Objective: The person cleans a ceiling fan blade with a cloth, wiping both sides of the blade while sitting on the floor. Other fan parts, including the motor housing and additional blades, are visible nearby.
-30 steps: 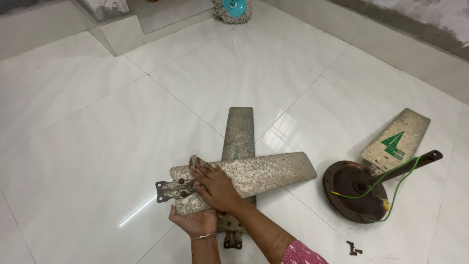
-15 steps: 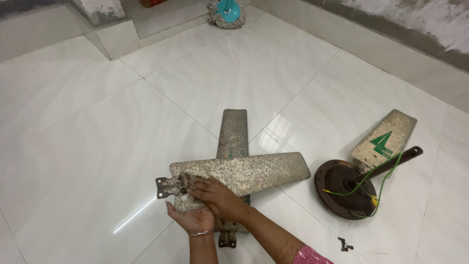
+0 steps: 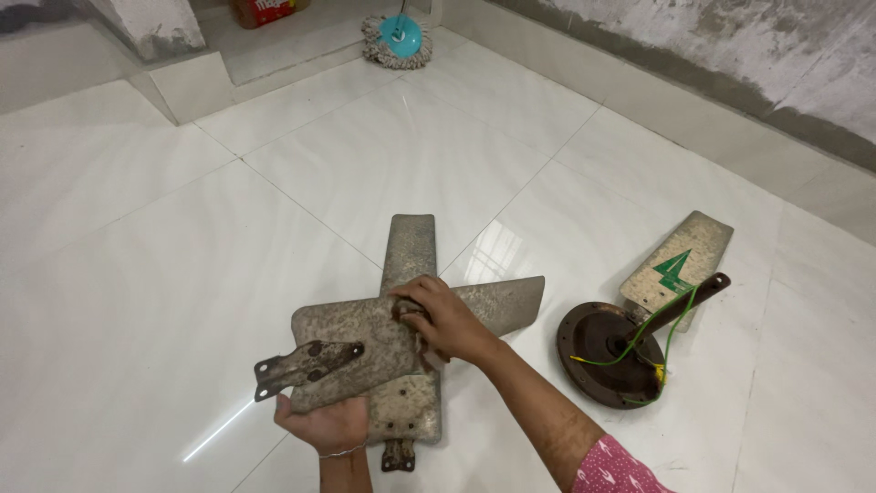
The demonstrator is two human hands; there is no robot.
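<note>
A: What took up most of the view?

B: The floor (image 3: 137, 274), glossy white tiles. A grey wall (image 3: 730, 55) ran along the far right, and a low white step (image 3: 182, 82) stood at the top left.

A: And on the floor?

B: Two dirty, speckled fan blades crossed. The lower blade (image 3: 408, 251) lay flat, pointing away, its bracket end near the person. The upper blade (image 3: 365, 342) lay crosswise over it, its near edge lifted off the floor.

A: Who held it?

B: The left hand (image 3: 324, 424) gripped the upper blade's near edge from below, fingers curled shut around it, close to the rusty bracket (image 3: 306, 363) that stuck out to the left. The right hand (image 3: 447, 319) rested on top, near the blade's middle, fingers bent and pressing something small and dark against the surface. I could not tell what it was.

A: Anything to the right?

B: A rusty round motor (image 3: 607, 351) sat well apart from the hands, with a dark rod (image 3: 684, 301) rising from it and green wire (image 3: 662, 333) looped about. A third blade (image 3: 680, 265), with a green mark, lay just behind it.

A: Smaller things?

B: A mop head (image 3: 394, 41), teal and grey, far back, and a red packet (image 3: 265, 11) on the step.
</note>
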